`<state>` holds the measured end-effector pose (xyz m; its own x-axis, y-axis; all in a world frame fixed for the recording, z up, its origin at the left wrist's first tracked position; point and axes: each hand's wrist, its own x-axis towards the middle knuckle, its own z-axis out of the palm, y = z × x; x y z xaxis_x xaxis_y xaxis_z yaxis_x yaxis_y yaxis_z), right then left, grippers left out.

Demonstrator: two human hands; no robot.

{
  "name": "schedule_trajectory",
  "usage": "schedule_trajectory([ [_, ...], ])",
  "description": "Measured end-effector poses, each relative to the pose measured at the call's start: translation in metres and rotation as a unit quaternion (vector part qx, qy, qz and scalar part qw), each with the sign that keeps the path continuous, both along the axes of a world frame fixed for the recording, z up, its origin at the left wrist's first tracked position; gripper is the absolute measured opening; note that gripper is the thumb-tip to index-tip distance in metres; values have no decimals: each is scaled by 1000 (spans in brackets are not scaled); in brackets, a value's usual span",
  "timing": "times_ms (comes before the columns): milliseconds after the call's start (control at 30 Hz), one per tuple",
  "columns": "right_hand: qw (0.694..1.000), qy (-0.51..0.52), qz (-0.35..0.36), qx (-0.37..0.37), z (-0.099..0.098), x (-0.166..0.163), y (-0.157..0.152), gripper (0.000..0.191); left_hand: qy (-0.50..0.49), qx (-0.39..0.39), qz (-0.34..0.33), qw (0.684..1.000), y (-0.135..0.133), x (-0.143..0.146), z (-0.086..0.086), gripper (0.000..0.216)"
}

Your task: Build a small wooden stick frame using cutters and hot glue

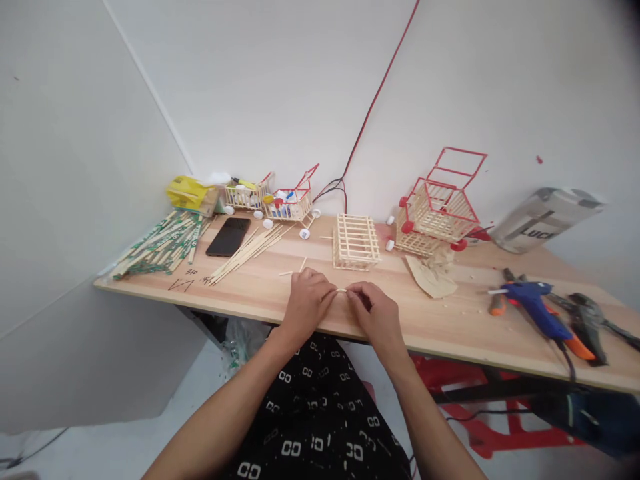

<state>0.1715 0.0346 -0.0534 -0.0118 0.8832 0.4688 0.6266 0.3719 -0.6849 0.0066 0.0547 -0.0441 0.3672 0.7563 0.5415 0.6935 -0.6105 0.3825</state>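
Note:
Between my two hands is a short, pale wooden stick (pixel 341 290), its ends pinched in my fingertips. My left hand (pixel 309 298) grips one end with fingers curled, and my right hand (pixel 374 312) pinches the other, both low over the front of the table. Just beyond them stands a small slatted box made of wooden sticks (pixel 356 241). A couple of loose stick pieces (pixel 295 271) lie beyond my left hand. Further left, several long bare sticks (pixel 247 252) are spread out beside a black phone (pixel 229 237).
Paper-wrapped chopsticks (pixel 163 243) are heaped at left. Two small filled stick carts (pixel 287 203) stand at the back; a red-trimmed cart (pixel 440 210) is right. A blue glue gun (pixel 537 307), pliers (pixel 586 327) and a tin can (pixel 545 220) occupy the right side. Brown paper (pixel 431 277) lies nearby.

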Motion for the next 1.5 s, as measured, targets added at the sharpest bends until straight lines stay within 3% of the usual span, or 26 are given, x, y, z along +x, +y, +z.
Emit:
schedule_trajectory([
  [1500,1000,-11,3,-8,2,-1,-2,16,6,-16,5,1000,0,0,0,18],
])
